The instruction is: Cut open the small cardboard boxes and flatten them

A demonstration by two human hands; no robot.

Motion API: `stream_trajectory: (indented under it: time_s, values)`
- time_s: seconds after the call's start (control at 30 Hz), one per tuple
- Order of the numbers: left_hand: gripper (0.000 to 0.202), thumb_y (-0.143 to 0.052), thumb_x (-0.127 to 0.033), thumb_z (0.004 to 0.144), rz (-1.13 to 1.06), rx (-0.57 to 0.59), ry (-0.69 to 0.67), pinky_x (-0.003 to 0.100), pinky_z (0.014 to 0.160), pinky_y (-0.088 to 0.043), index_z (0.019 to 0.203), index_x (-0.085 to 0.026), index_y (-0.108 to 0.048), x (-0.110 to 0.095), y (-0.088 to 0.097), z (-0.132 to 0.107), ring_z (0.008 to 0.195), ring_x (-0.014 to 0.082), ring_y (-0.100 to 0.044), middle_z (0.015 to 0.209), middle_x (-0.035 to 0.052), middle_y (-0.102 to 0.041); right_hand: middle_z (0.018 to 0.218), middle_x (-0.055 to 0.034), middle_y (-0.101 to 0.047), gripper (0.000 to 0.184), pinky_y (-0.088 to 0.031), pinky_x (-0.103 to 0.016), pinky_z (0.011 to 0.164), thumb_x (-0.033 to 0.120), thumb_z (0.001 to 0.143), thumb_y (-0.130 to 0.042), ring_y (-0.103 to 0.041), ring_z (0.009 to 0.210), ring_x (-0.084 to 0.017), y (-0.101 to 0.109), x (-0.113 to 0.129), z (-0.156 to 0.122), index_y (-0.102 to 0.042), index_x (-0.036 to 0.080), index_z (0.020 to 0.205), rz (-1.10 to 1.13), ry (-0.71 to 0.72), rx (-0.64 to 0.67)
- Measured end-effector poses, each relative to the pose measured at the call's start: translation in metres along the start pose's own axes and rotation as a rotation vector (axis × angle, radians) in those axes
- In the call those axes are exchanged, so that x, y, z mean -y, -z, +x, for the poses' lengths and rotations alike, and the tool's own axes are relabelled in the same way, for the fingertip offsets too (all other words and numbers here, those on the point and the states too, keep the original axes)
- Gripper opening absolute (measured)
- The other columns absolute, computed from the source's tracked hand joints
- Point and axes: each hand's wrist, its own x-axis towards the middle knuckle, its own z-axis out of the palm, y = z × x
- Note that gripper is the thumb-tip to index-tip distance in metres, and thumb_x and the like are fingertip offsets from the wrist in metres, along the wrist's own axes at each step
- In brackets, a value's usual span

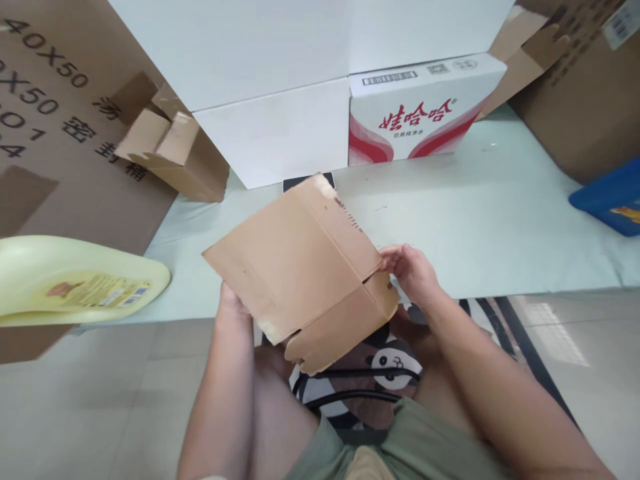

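A partly unfolded brown cardboard box (285,247) is held up in front of me, tilted, over the table's near edge. My left hand (234,301) grips its lower left edge from beneath, the fingers mostly hidden behind the cardboard. At the right corner, my right hand (411,268) pinches the board beside a fold line. One flap with rounded tabs (340,327) hangs down toward my lap. The upper corner of the board has a torn, paler edge.
A table with a pale green cloth (500,220) lies ahead. White boxes (280,133) and a red-and-white water carton (420,113) stand at the back. A dark flat object (295,183) peeks out behind the cardboard. A yellow bottle (85,280) is left, a blue container (613,197) right.
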Motion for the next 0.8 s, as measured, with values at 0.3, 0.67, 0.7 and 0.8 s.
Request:
stream_trajectory:
  time_s: [0.3, 0.67, 0.7, 0.8]
  values:
    - [0.021, -0.067, -0.04, 0.077, -0.115, -0.057, 0.023, 0.042, 0.089, -0.059, 0.086, -0.021, -0.071, 0.008, -0.024, -0.001, 0.1, 0.0283, -0.072, 0.088, 0.0064, -0.077, 0.114, -0.0098, -0.074, 0.057, -0.06, -0.045, 0.085, 0.062, 0.074, -0.073, -0.071, 0.104, -0.031, -0.002, -0.011, 0.0, -0.064, 0.022, 0.113, -0.029, -0.028, -0.065]
    - [0.039, -0.086, -0.025, 0.063, -0.135, -0.063, 0.01, 0.038, 0.092, -0.058, 0.098, -0.021, -0.068, 0.014, -0.028, -0.01, 0.104, 0.025, -0.07, 0.103, 0.0066, -0.076, 0.072, -0.0033, -0.072, 0.057, -0.056, -0.033, 0.052, 0.068, 0.056, -0.08, -0.067, 0.062, -0.021, -0.022, -0.002, -0.025, -0.063, 0.022, 0.085, 0.024, -0.122, -0.192]
    - [0.037, -0.085, -0.023, 0.064, -0.161, -0.067, 0.02, 0.037, 0.09, -0.059, 0.098, -0.021, -0.068, 0.015, -0.029, -0.011, 0.101, 0.0239, -0.071, 0.103, 0.0066, -0.076, 0.064, -0.002, -0.069, 0.057, -0.052, -0.03, 0.045, 0.068, 0.054, -0.081, -0.063, 0.053, -0.019, -0.025, 0.0, -0.031, -0.062, 0.022, 0.081, 0.0, -0.182, -0.137]
    - [0.029, -0.078, -0.02, 0.071, -0.196, -0.068, 0.065, 0.031, 0.078, -0.06, 0.099, -0.019, -0.068, 0.012, -0.033, -0.016, 0.086, 0.0192, -0.072, 0.096, 0.0051, -0.076, 0.048, 0.0006, -0.059, 0.054, -0.038, -0.024, 0.034, 0.066, 0.054, -0.083, -0.049, 0.036, -0.012, -0.029, 0.01, -0.051, -0.06, 0.02, 0.07, -0.086, -0.302, -0.018]
